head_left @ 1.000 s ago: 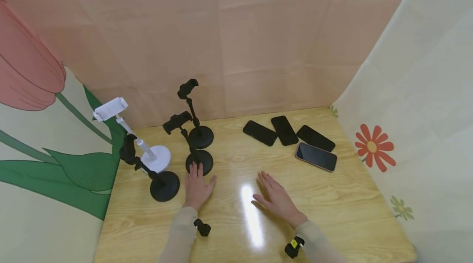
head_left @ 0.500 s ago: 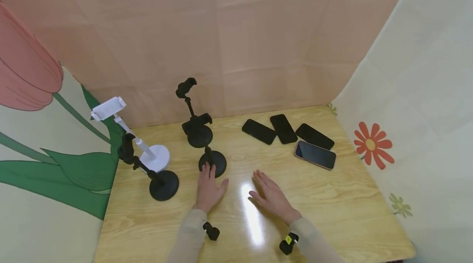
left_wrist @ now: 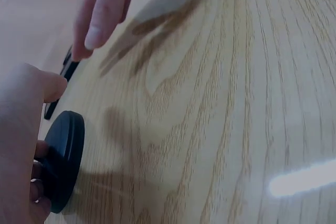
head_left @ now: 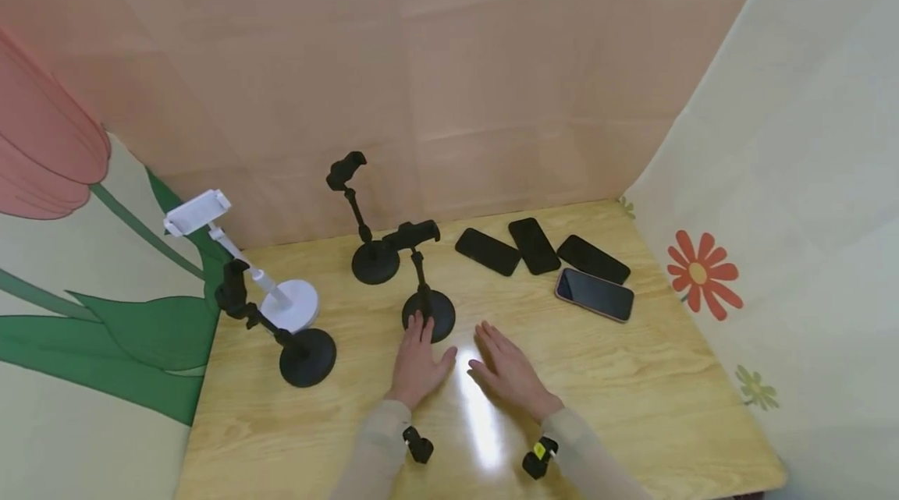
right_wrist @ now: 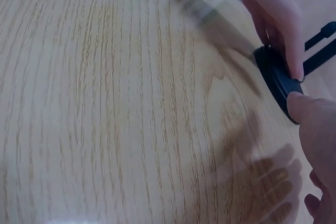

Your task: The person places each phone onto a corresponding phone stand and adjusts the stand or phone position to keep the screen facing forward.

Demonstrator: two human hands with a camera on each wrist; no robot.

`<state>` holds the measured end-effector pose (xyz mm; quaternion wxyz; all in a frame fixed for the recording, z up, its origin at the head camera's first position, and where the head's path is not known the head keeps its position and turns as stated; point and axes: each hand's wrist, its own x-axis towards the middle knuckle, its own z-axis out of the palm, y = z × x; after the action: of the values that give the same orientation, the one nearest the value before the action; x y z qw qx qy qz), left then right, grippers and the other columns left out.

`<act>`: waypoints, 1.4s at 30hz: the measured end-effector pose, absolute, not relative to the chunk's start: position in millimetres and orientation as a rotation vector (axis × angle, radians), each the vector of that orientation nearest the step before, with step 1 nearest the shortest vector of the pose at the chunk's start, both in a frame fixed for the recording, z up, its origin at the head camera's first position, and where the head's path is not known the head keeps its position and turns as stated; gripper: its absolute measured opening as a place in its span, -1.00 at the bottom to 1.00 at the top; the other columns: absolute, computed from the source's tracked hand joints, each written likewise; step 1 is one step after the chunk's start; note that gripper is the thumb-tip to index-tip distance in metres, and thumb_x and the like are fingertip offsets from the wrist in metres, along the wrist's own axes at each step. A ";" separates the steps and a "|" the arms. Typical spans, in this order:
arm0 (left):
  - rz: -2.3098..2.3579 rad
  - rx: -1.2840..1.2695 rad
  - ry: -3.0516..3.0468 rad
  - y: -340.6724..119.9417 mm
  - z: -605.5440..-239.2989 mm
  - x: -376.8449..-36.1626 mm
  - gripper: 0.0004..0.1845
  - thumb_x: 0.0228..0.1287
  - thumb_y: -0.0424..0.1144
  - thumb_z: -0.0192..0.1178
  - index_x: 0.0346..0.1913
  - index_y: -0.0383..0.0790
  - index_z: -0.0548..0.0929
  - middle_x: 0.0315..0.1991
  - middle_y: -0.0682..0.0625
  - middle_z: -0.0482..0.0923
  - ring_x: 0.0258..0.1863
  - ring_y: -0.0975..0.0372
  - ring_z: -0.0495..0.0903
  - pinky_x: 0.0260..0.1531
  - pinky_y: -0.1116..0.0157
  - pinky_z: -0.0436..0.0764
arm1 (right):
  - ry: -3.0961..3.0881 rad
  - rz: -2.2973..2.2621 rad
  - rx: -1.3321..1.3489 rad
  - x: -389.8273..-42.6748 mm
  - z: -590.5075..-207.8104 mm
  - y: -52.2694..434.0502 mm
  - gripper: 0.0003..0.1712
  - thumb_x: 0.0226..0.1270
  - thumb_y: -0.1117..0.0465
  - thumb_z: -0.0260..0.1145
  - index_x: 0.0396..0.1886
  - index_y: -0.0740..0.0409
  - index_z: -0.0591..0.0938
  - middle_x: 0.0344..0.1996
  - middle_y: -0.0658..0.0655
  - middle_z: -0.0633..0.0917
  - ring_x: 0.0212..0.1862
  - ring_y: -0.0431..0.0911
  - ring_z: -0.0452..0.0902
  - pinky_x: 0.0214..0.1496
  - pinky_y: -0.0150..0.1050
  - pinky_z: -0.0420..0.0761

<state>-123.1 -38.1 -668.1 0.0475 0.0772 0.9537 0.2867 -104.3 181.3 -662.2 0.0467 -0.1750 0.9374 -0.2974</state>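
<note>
A black phone stand [head_left: 430,314] stands upright near the middle of the table, its round base touched by the extended fingers of my left hand [head_left: 419,366]. In the left wrist view, that hand's fingertips are at the edge of the base [left_wrist: 65,161], partly behind it. My right hand [head_left: 515,377] hovers just right of the stand, fingers straight and holding nothing; its shadow falls on the wood. The right wrist view has the left hand [right_wrist: 281,19] over the base [right_wrist: 274,80], with the right thumb in front of the base's near end.
Another black phone stand [head_left: 375,262] is behind, near the back edge. To the left are a white phone stand [head_left: 293,305] and a third black one [head_left: 307,358]. Several dark phones lie back right, one [head_left: 594,295] with a pinkish edge. Cloth hangs around the wooden table [head_left: 632,406].
My left hand has slid the black phone stand to the right across the table, and its clamp has swung rightward. My right hand has shifted slightly left, so the hands are closer together.
</note>
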 end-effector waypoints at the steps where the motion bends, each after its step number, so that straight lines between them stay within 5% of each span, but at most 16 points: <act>1: 0.879 0.241 2.905 -36.1 -667.8 -123.1 -0.11 0.44 0.28 0.10 0.57 -0.30 0.27 0.64 -0.30 -0.05 0.63 -0.14 -0.05 0.56 -0.08 0.17 | 2.862 -0.905 -0.535 -104.5 -662.3 181.1 -0.18 0.55 -0.09 0.24 0.59 0.26 0.27 0.58 0.33 0.24 0.58 0.24 0.16 0.56 0.23 0.25; 10: 0.847 0.321 2.876 -15.4 -665.5 -127.3 -0.11 0.44 0.27 0.09 0.57 -0.31 0.27 0.64 -0.30 -0.05 0.64 -0.13 -0.05 0.57 -0.05 0.16 | 2.894 -0.842 -0.577 -111.8 -662.4 183.1 -0.21 0.59 -0.05 0.19 0.59 0.29 0.25 0.58 0.35 0.23 0.57 0.26 0.16 0.56 0.20 0.26; 21: 0.781 0.399 2.873 11.2 -662.9 -132.3 -0.13 0.47 0.30 -0.01 0.57 -0.28 0.28 0.64 -0.29 -0.03 0.64 -0.07 -0.01 0.58 0.03 0.18 | 2.967 -0.805 -0.631 -121.1 -661.3 184.6 -0.37 0.55 0.30 0.20 0.52 0.40 0.33 0.55 0.41 0.26 0.54 0.29 0.23 0.50 0.25 0.34; 42: 0.706 0.493 2.824 39.1 -662.4 -144.9 -0.16 0.50 0.25 0.01 0.60 -0.25 0.24 0.65 -0.26 -0.04 0.65 -0.05 -0.04 0.57 0.07 0.21 | 2.997 -0.642 -0.590 -127.1 -666.6 209.7 -0.34 0.50 0.32 0.22 0.52 0.42 0.31 0.56 0.41 0.24 0.53 0.35 0.21 0.53 0.24 0.30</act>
<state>-144.9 39.1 -662.4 0.0946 0.1661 0.9523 0.2381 -127.1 209.7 -666.6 0.0100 -0.1891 0.9601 -0.2056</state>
